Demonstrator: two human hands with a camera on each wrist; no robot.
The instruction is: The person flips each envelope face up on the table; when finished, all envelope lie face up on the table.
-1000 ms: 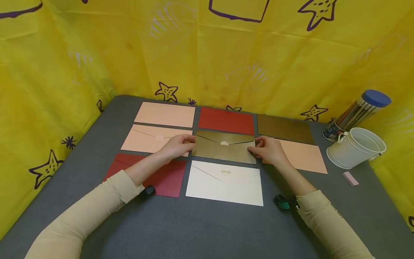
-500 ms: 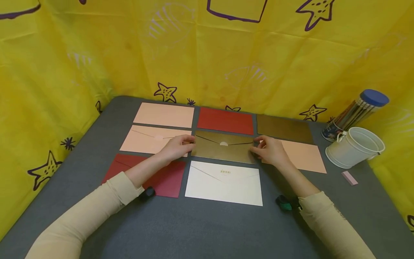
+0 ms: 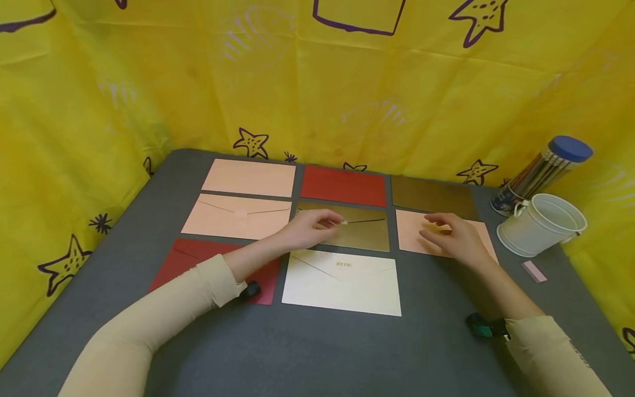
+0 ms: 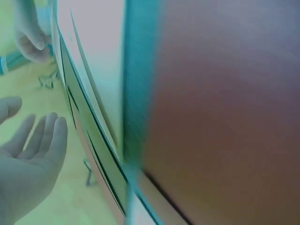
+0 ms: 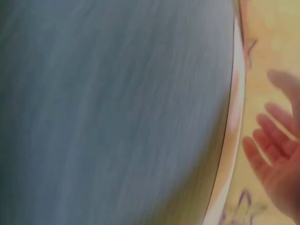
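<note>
- Dark red envelope (image 3: 193,252): near left, partly under the left sleeve (image 3: 163,298).
- Flapped peach envelope (image 3: 233,223) and plain peach rectangle (image 3: 249,177): left, one behind the other.
- Left hand (image 3: 308,229): over the gold envelope's left part, clear of it; fingers loosely extended, thumb apart.
- White envelope (image 3: 342,284): near centre.
- Gold envelope (image 3: 364,234): centre, flat, between white envelope and red rectangle (image 3: 343,185).
- Brown rectangle (image 3: 431,194): far right.
- Right-side peach rectangle (image 3: 409,229): flat, right of gold envelope.
- Right hand (image 3: 461,237): above that rectangle, clear of it; fingers parted.
- Pink block (image 3: 534,272), white bucket (image 3: 538,229), blue-topped pencil holder (image 3: 570,149): right edge.
</note>
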